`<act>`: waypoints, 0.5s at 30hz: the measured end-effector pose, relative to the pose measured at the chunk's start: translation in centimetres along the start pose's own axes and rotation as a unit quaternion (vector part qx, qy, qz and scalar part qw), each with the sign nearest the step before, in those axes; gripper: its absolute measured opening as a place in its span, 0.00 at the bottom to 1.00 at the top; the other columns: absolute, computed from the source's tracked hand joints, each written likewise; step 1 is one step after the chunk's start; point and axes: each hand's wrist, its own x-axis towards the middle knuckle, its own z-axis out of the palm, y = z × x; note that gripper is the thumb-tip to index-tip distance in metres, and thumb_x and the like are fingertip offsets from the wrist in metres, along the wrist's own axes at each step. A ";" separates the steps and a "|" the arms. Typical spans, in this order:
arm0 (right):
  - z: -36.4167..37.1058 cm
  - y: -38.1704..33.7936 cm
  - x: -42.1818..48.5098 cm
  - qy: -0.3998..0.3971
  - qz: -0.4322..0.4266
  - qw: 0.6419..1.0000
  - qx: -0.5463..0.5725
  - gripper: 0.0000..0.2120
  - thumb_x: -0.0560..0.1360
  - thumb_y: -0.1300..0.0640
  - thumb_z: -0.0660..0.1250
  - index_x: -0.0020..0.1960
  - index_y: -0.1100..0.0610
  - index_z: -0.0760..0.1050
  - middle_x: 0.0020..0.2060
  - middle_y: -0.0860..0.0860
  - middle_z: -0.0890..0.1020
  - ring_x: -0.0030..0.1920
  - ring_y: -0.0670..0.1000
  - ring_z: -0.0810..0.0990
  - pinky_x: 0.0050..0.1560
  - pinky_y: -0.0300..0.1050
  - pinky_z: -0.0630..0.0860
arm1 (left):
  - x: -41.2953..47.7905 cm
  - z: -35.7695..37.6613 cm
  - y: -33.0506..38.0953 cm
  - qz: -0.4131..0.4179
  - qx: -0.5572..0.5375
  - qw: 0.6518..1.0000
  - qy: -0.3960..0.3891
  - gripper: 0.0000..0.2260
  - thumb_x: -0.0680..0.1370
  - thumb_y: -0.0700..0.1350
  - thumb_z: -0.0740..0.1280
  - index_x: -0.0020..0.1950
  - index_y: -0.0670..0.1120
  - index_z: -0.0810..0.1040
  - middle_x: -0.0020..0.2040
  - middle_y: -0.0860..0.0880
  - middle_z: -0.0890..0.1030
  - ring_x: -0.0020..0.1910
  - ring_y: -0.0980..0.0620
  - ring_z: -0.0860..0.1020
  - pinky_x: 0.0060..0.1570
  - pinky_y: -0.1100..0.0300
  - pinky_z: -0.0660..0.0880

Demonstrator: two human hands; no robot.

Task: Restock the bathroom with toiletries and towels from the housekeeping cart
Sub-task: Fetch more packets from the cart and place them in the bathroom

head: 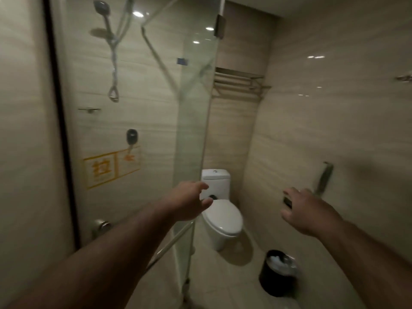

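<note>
I stand in a dim tiled bathroom with both arms stretched forward. My left hand [189,202] hovers by the edge of the glass shower door [191,121], its fingers loosely apart and holding nothing. My right hand [305,210] is spread, fingers out, near the right wall just below a metal paper holder [324,178]. A small dark thing [287,200] shows behind its fingertips; I cannot tell what it is. A metal towel rack [239,80] is mounted high on the back wall, with no towels showing on it. No toiletries or cart are in view.
A white toilet [223,216] with its lid down stands at the back. A black bin [278,273] with white waste sits on the floor to its right. Behind the glass are a shower head [102,7] and hose. The passage is narrow.
</note>
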 end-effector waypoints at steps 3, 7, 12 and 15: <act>0.0 0.7 0.4 0.018 0.037 0.999 0.015 0.27 0.75 0.44 0.64 0.72 0.47 0.64 0.67 0.57 0.72 0.64 0.60 0.75 0.62 0.52 0.74 | 3.7 1.8 0.8 0.061 -0.006 0.998 0.006 0.22 0.81 0.56 0.63 0.73 0.50 0.72 0.66 0.48 0.78 0.66 0.48 0.73 0.62 0.59 0.69; 4.4 0.6 -0.9 -0.031 0.073 0.997 0.014 0.28 0.77 0.45 0.63 0.75 0.46 0.62 0.70 0.55 0.69 0.67 0.59 0.72 0.65 0.50 0.72 | 6.9 5.6 1.4 0.106 -0.068 0.991 0.037 0.17 0.80 0.54 0.64 0.67 0.51 0.77 0.60 0.51 0.80 0.61 0.49 0.76 0.59 0.58 0.72; 6.7 4.6 -2.9 -0.022 0.137 0.990 -0.030 0.25 0.77 0.45 0.61 0.73 0.47 0.65 0.67 0.52 0.71 0.64 0.56 0.73 0.61 0.48 0.74 | 10.0 10.2 4.2 0.156 -0.090 0.984 0.002 0.18 0.81 0.54 0.64 0.69 0.51 0.76 0.62 0.50 0.80 0.60 0.49 0.76 0.58 0.57 0.72; 5.4 8.9 -3.7 -0.001 0.186 0.982 -0.020 0.24 0.78 0.45 0.61 0.73 0.47 0.66 0.66 0.52 0.71 0.63 0.55 0.73 0.61 0.48 0.74 | 11.7 13.0 7.5 0.186 -0.102 0.977 -0.028 0.19 0.81 0.55 0.64 0.70 0.51 0.75 0.63 0.50 0.79 0.61 0.50 0.76 0.59 0.55 0.74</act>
